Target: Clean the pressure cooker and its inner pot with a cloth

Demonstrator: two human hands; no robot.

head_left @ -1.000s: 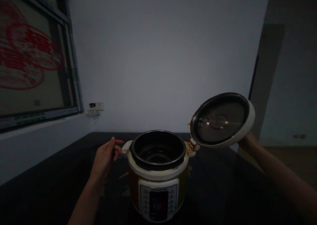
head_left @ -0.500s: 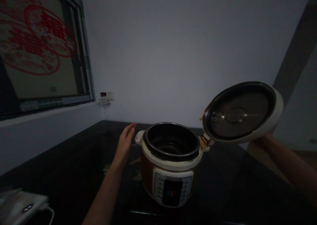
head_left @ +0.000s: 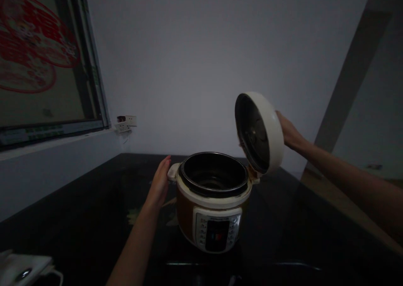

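Note:
A white and brown electric pressure cooker (head_left: 211, 212) stands on a dark table (head_left: 78, 219), its black inner pot (head_left: 213, 175) showing and looking empty. Its hinged white lid (head_left: 261, 131) stands nearly upright at the cooker's right side. My right hand (head_left: 288, 131) presses flat against the lid's outer back, fingers stretched out. My left hand (head_left: 159, 181) lies flat against the cooker's left side beside its handle (head_left: 172, 171), fingers together and extended.
A window with red paper cut-outs (head_left: 34, 55) fills the left wall, with a wall socket (head_left: 126, 122) beside it. A white device with a cable (head_left: 23, 271) lies at the table's near left corner. A doorway opens at the right.
The lid has swung from lying wide open on the right to nearly upright, pushed by my right hand. My left hand moved from near the handle to resting against the cooker's side.

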